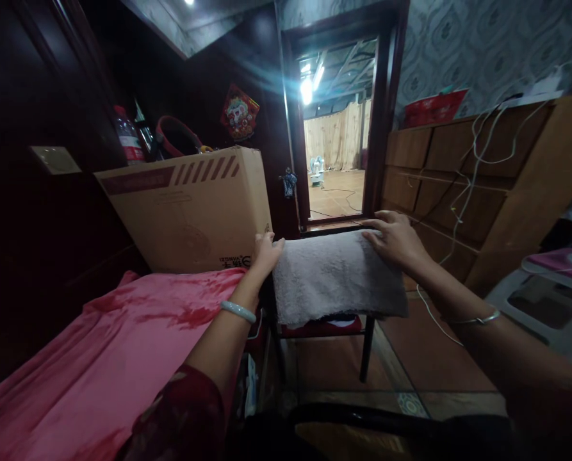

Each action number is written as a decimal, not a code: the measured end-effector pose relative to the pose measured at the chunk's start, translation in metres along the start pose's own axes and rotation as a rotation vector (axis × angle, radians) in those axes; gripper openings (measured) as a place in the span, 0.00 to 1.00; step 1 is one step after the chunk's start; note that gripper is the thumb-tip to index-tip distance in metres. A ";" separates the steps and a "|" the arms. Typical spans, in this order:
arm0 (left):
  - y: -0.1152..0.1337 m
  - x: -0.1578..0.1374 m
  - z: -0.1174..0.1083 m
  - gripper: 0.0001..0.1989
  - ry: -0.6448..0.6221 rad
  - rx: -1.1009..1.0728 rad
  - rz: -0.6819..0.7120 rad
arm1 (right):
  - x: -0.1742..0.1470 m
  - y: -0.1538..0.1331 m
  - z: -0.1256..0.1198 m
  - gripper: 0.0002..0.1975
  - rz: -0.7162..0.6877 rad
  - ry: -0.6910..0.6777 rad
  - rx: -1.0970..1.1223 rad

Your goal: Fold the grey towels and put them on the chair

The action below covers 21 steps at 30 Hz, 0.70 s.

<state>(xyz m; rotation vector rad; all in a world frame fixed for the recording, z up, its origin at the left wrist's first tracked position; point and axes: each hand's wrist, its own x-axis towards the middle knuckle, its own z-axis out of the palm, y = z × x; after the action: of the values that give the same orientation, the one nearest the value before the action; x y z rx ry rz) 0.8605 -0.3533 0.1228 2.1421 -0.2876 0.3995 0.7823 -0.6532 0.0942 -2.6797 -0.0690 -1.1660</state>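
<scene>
A grey towel (334, 275) with a frayed lower edge hangs over the back of a dark-framed chair (367, 349). My left hand (265, 255) is closed at the towel's upper left corner, thumb on the cloth and the other fingers partly hidden. Over its upper right end is my right hand (395, 242), palm down, with fingers stretched apart and the thumb touching the top edge. Below the towel part of the red chair seat (348, 330) shows, with some dark and white stuff on it that I cannot make out.
To the left, a large cardboard box (204, 218) stands behind a pink cloth (136, 358). A wooden drawer cabinet (497, 179) with dangling white cables is at right, near a light plastic stool (545, 301). Ahead, an open doorway shows a fan (317, 171).
</scene>
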 end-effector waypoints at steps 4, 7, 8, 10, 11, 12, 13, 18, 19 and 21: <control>0.016 -0.014 0.009 0.31 -0.086 0.385 0.440 | 0.010 -0.034 0.003 0.32 -0.266 -0.109 -0.022; 0.018 -0.028 0.021 0.42 -0.263 0.545 0.579 | 0.006 -0.043 0.014 0.37 -0.377 -0.261 -0.029; 0.017 -0.031 0.024 0.44 -0.299 0.574 0.583 | 0.004 -0.042 0.018 0.38 -0.387 -0.283 -0.026; 0.013 -0.035 0.027 0.44 -0.317 0.604 0.592 | -0.001 -0.039 0.023 0.40 -0.394 -0.283 -0.018; 0.011 -0.036 0.027 0.45 -0.309 0.610 0.601 | -0.003 -0.037 0.024 0.40 -0.400 -0.274 -0.016; 0.009 -0.036 0.027 0.45 -0.303 0.615 0.611 | -0.005 -0.035 0.025 0.41 -0.406 -0.267 -0.014; 0.008 -0.035 0.026 0.45 -0.301 0.618 0.616 | -0.005 -0.034 0.024 0.41 -0.410 -0.264 -0.014; 0.008 -0.033 0.025 0.45 -0.299 0.623 0.607 | -0.004 -0.035 0.022 0.43 -0.419 -0.263 -0.016; 0.008 -0.034 0.025 0.45 -0.298 0.623 0.604 | -0.003 -0.035 0.022 0.43 -0.419 -0.264 -0.016; 0.009 -0.035 0.025 0.45 -0.299 0.629 0.606 | -0.003 -0.035 0.023 0.43 -0.421 -0.265 -0.019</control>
<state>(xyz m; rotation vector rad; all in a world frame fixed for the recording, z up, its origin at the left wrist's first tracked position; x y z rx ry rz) 0.8292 -0.3770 0.1022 2.7059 -1.1202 0.5625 0.7922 -0.6142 0.0829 -2.9050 -0.6954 -0.8980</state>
